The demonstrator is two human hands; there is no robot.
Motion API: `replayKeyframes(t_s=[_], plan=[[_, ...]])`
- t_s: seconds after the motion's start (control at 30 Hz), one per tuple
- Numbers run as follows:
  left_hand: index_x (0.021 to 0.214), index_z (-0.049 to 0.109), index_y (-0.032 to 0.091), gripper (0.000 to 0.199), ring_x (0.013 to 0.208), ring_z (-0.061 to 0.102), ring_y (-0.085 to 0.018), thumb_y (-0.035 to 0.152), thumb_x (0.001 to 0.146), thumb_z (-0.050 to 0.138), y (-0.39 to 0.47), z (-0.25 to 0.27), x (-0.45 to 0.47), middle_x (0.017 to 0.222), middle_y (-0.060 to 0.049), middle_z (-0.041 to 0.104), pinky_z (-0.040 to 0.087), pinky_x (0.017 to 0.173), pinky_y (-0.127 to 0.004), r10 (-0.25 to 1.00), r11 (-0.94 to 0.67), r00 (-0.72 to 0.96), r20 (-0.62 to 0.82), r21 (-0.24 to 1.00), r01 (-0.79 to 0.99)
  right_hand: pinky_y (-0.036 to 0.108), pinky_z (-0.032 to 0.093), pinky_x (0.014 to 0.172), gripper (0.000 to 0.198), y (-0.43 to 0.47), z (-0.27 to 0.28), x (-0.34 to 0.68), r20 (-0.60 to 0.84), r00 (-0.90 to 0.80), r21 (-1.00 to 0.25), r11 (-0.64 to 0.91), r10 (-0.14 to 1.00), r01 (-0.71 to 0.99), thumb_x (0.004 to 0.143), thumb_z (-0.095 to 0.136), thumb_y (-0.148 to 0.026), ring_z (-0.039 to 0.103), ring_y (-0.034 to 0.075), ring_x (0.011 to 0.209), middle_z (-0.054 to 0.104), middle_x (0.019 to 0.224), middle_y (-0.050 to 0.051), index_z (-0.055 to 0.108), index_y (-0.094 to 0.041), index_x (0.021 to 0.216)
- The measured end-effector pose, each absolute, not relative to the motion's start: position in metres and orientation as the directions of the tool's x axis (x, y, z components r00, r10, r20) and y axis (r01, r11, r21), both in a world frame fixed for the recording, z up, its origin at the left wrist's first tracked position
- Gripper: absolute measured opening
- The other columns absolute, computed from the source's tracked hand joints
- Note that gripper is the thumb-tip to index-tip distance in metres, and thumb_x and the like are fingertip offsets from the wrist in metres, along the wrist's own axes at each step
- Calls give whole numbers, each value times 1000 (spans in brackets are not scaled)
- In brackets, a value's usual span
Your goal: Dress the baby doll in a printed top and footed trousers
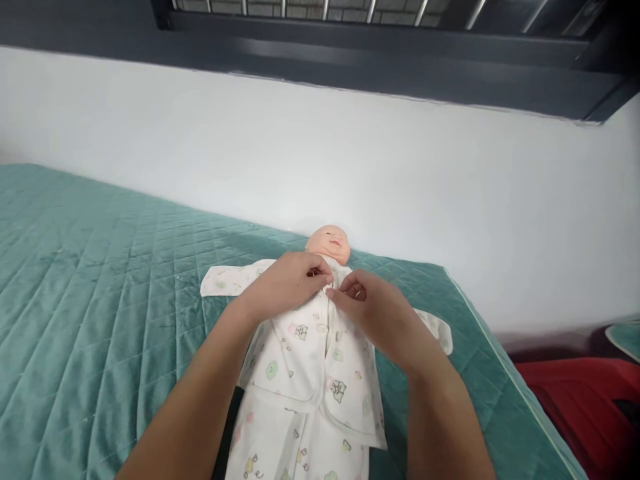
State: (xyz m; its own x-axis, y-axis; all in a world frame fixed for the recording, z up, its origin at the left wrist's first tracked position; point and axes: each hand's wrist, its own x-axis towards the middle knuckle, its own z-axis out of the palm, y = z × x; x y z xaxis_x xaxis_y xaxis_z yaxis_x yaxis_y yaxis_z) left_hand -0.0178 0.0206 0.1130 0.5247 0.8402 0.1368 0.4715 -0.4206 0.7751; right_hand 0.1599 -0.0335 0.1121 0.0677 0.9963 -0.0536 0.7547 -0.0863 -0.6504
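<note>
At the top of a doll's white printed jacket (305,360), just below its collar, two bare hands meet over the front opening. The left hand (290,283) is nearly closed, thumb and forefinger pinching the cloth at the edge of the opening. The right hand (375,307), just beside it and slightly lower, has its fingers curled and its thumb and forefinger drawn together on the same edge. Directly beneath them, the jacket spreads down between the forearms, a pale button (323,329) on its front below the fingertips. One sleeve (225,280) extends beyond the left wrist, the other (437,330) past the right.

Small bears and green shapes decorate the cloth; matching trousers (320,443) below carry dark curls too small to read as writing. Just beyond the hands lies the doll's head (330,243), face up, near a white wall (300,160). Under everything stretches a green quilted bed cover (100,300). A red object (575,393) sits past its right edge, and metal bars (371,10) line a dark frame (350,57) above the wall.
</note>
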Motion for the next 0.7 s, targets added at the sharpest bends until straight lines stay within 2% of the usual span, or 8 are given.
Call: replayKeyframes(t_s=[0.17, 0.4, 0.57, 0.7], plan=[[80, 68, 23, 21, 71, 59, -15, 33, 86, 51, 19, 118, -24, 80, 2, 68, 40, 60, -26, 794, -426, 603, 83, 783, 453, 28, 28, 47, 20, -43, 113, 156, -76, 33, -608, -72, 997, 791, 77, 63, -41, 45, 14, 55, 60, 69, -1, 51, -25, 75], [81, 67, 22, 13, 74, 60, -15, 27, 82, 55, 19, 118, -25, 83, 1, 69, 42, 63, -24, 784, -393, 618, 67, 823, 409, 29, 24, 46, 18, -37, 112, 160, -53, 40, -654, -65, 998, 754, 80, 55, -32, 39, 13, 49, 54, 59, -1, 52, -24, 64], [78, 64, 22, 12, 63, 53, -13, 30, 82, 56, 18, 120, -25, 71, 3, 61, 38, 56, -23, 782, -315, 623, 8, 867, 385, 29, 36, 51, 17, -31, 108, 175, -122, -69, -785, -54, 990, 617, 84, 54, -35, 53, 16, 57, 61, 65, 0, 62, -23, 74], [80, 65, 21, 12, 63, 52, -12, 29, 81, 57, 19, 119, -24, 72, 2, 60, 38, 56, -22, 769, -277, 639, -7, 897, 343, 30, 44, 59, 17, -27, 106, 179, -127, -99, -880, -66, 987, 471, 83, 58, -36, 59, 17, 63, 63, 68, 1, 66, -21, 79]])
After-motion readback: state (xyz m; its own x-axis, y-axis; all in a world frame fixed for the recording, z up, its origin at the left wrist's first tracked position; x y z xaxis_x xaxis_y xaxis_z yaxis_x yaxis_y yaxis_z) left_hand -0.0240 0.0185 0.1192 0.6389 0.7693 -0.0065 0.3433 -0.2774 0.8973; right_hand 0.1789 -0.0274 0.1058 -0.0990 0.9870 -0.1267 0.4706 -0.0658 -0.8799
